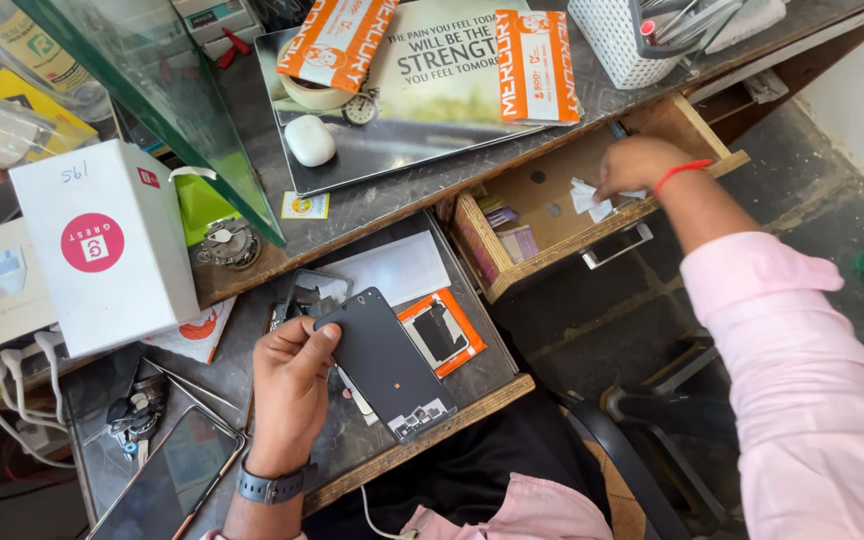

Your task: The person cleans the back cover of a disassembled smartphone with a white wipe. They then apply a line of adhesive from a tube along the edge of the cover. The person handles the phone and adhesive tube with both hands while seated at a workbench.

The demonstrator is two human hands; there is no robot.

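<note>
My left hand (290, 385) grips a dark grey phone body (384, 360) by its upper left edge and holds it tilted over the lower worktop. A small circuit part shows at the phone's lower end. My right hand (634, 165) reaches into an open wooden drawer (497, 268) and pinches small white paper pieces (586, 198). A red thread circles that wrist above a pink sleeve. Purple and pink packets (514, 238) lie in the drawer's left end.
An orange-framed phone part (442, 332) and a white sheet (397, 268) lie under the phone. A white box (107, 245) stands at left, another phone (167, 480) bottom left. On the upper desk are a white earbud case (309, 140), orange packets (537, 65) and a white mesh holder (617, 40).
</note>
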